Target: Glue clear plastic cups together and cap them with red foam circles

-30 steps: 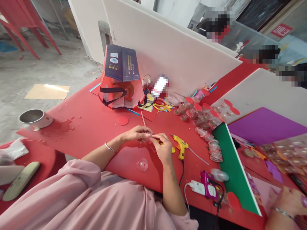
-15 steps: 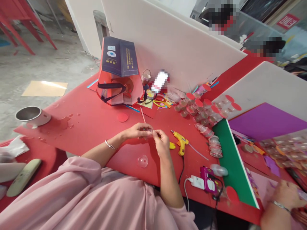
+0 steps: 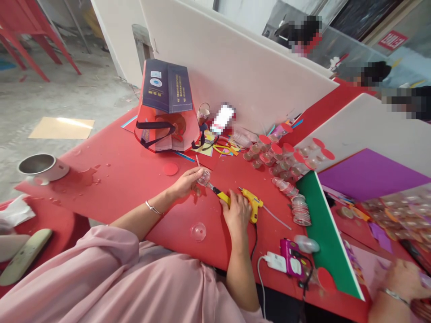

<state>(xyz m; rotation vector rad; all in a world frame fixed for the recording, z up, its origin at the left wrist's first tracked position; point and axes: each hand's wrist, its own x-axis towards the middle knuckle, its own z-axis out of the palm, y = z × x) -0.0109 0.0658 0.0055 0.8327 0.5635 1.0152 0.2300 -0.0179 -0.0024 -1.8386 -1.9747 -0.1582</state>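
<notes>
My left hand [image 3: 186, 181] is closed on a small clear plastic half-ball [image 3: 204, 177], lifted just above the red table [image 3: 124, 179]. My right hand [image 3: 237, 211] rests on the table over a yellow-handled tool [image 3: 221, 194], its dark tip pointing toward the half-ball; the fingers curl on the handle. A yellow glue gun [image 3: 253, 202] lies right beside that hand. Another clear half-ball [image 3: 198, 231] lies on the table near my body. A thin red-and-white stick [image 3: 197, 159] lies just beyond my left hand.
A red and navy bag [image 3: 166, 110] lies at the back by white partitions. Several clear red-lidded cups [image 3: 283, 159] crowd the right. A steel bowl [image 3: 41, 166] and spilled water sit at the left. A charger and pink device [image 3: 292, 262] lie near the front edge. Another person's hand [image 3: 402, 280] works at far right.
My hands, together at a small piece before, have parted. The left hand lifted the clear half-ball; the right hand dropped onto the yellow-handled tool beside the glue gun.
</notes>
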